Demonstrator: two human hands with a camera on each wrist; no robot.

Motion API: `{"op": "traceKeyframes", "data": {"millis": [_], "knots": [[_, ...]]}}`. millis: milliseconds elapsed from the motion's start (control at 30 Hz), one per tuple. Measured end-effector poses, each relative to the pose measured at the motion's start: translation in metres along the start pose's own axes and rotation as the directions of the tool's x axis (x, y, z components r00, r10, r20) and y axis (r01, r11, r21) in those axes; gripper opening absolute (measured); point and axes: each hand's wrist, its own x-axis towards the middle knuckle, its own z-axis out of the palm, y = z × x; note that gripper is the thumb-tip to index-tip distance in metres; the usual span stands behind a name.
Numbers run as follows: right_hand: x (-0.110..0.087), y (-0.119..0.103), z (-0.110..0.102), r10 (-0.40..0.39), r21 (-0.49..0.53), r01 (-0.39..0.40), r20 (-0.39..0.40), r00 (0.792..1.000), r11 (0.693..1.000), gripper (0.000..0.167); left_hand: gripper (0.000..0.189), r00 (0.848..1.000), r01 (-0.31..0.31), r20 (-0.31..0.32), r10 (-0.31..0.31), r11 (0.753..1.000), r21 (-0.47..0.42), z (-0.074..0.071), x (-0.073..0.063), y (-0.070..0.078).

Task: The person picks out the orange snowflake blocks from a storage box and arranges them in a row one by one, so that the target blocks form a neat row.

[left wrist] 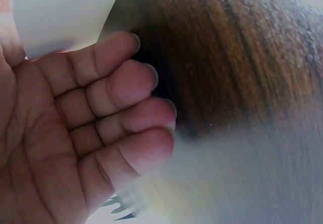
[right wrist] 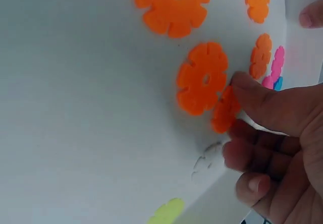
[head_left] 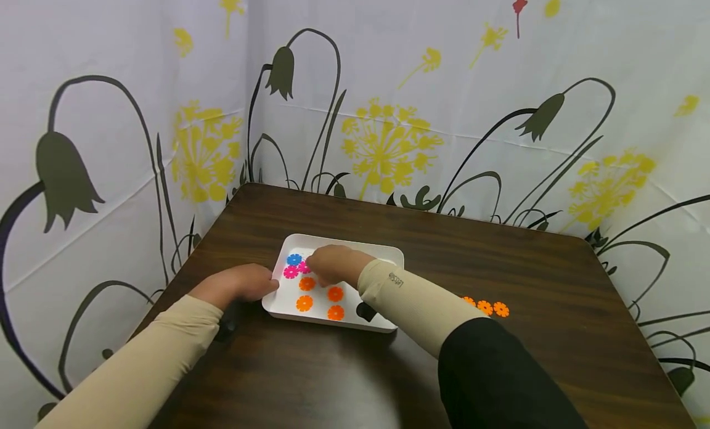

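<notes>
The white tray [head_left: 338, 239] lies on the brown table. My left hand [head_left: 244, 283] grips its left rim, thumb over the wall; the other fingers [left wrist: 146, 148] curve loosely outside it. Inside the tray, my right hand [right wrist: 282, 148] pinches an orange notched flower disc [right wrist: 225, 110] between thumb and fingers. Another orange disc [right wrist: 203, 78] lies right beside it. Several orange discs [head_left: 335, 312] are spread over the tray, with pink discs [head_left: 291, 272] and a blue disc [head_left: 294, 259] at the left. A yellow-green disc [right wrist: 167, 211] and a white disc [right wrist: 207, 161] show in the right wrist view.
More orange discs [head_left: 501, 309] lie on the table [head_left: 532, 281] to the right of the tray, partly hidden by the right sleeve [head_left: 421, 306]. A white curtain [head_left: 477, 65] with printed flowers hangs behind and beside the table.
</notes>
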Motion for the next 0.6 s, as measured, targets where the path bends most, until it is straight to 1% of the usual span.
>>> {"op": "traceKeyframes", "data": {"millis": [67,167,233,300,367,433,467,533,600], "knots": [[-0.001,0.002,0.001,0.019,0.025,-0.019,0.013,1.000,0.999,0.035,0.038,1.000,0.008,0.002,-0.008,1.000,0.002,0.000,0.001,0.000],[-0.005,0.010,0.003,0.006,0.056,-0.007,0.007,1.000,0.998,0.029,0.039,1.000,0.023,0.010,-0.022,1.000,-0.003,-0.001,0.002,0.001],[-0.015,0.022,0.003,-0.024,0.078,0.027,-0.038,0.999,0.997,0.020,0.041,0.999,0.029,0.019,-0.028,1.000,-0.009,-0.002,0.003,0.004],[-0.032,0.039,0.003,-0.055,0.110,0.068,-0.114,0.992,0.992,0.011,0.042,0.999,0.033,0.026,-0.033,0.999,-0.015,-0.002,0.004,0.006],[-0.055,0.063,0.003,-0.054,0.173,0.088,-0.193,0.980,0.981,0.005,0.041,0.999,0.034,0.029,-0.034,0.999,-0.016,-0.002,0.004,0.008],[-0.084,0.091,0.007,-0.022,0.232,0.083,-0.254,0.967,0.969,0.007,0.042,0.999,0.031,0.029,-0.031,0.999,-0.022,-0.001,0.004,0.007],[-0.099,0.105,0.010,0.010,0.264,0.064,-0.270,0.963,0.962,0.010,0.041,0.999,0.023,0.026,-0.023,1.000,-0.022,-0.001,0.004,0.006],[-0.132,0.134,0.020,0.085,0.330,0.012,-0.279,0.956,0.944,0.012,0.042,1.000,0.015,0.022,-0.015,0.999,-0.032,-0.003,0.003,0.004],[-0.165,0.160,0.032,0.163,0.368,-0.058,-0.262,0.951,0.928,0.011,0.043,1.000,0.002,0.018,-0.001,0.999,-0.032,-0.006,0.002,0.003]]}}
